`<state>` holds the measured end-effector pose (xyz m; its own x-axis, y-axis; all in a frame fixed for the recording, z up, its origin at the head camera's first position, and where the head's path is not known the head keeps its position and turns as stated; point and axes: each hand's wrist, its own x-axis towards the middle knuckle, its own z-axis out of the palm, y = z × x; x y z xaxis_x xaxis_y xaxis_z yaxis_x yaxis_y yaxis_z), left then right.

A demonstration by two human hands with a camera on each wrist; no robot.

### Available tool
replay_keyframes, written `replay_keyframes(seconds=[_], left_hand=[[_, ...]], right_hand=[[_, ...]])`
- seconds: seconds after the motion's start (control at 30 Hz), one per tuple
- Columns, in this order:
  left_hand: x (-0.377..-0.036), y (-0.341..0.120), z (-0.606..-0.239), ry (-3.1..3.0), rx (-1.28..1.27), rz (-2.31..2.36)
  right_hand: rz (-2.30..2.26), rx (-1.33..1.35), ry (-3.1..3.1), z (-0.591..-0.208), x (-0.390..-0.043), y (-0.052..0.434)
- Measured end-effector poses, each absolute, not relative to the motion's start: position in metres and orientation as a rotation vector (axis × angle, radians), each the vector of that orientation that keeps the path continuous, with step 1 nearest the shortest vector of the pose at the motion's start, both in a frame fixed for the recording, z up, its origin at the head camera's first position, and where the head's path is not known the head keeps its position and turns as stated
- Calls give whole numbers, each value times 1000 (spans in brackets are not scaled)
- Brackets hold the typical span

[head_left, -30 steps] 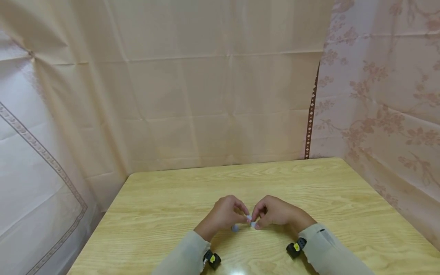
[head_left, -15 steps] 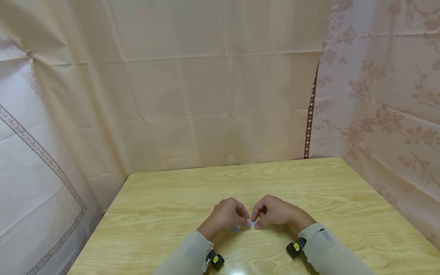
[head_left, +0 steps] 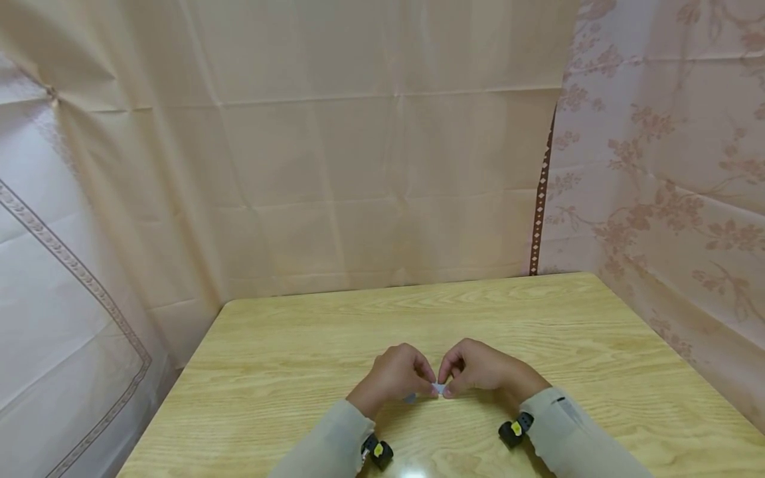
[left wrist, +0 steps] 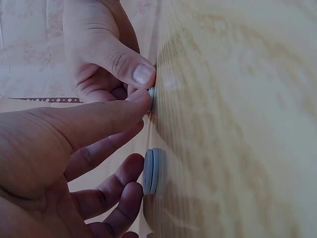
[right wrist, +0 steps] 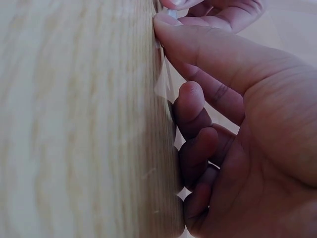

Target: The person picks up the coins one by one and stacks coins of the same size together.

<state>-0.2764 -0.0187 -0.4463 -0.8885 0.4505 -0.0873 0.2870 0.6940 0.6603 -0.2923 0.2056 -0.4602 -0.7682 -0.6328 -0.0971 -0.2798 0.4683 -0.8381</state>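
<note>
Low over the wooden table, my left hand (head_left: 394, 375) and right hand (head_left: 481, 365) meet almost fingertip to fingertip. Between them, pinched by thumb and forefinger from both sides, is a small pale grey flat piece (head_left: 439, 388). Only its thin edge (left wrist: 151, 98) shows in the left wrist view, and the fingers mostly cover it; whether it is one piece or two I cannot tell. Under the left hand's curled outer fingers, small blue-grey discs (left wrist: 151, 171) lie stacked flat on the table. The right hand's other fingers (right wrist: 193, 101) curl close to the tabletop.
The wood-grain table (head_left: 287, 358) extends around both hands. A beige curtain (head_left: 370, 166) hangs behind its far edge, with flower-patterned cloth (head_left: 675, 199) on the right and pale cloth (head_left: 60, 332) on the left. Black wrist cameras (head_left: 510, 433) sit below the sleeves.
The left hand has shifted slightly right and down, bringing its pale piece against the one at the right fingertips. The right hand has stayed nearly still, and the nearby discs are now partly covered.
</note>
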Motion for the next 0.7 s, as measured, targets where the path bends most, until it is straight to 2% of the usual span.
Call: replay_keyframes(seconds=[0.7], left_hand=[[-275,-12,-446,2669,547,971]], right_hand=[[-1223,-757,2325,-459,-291,205]])
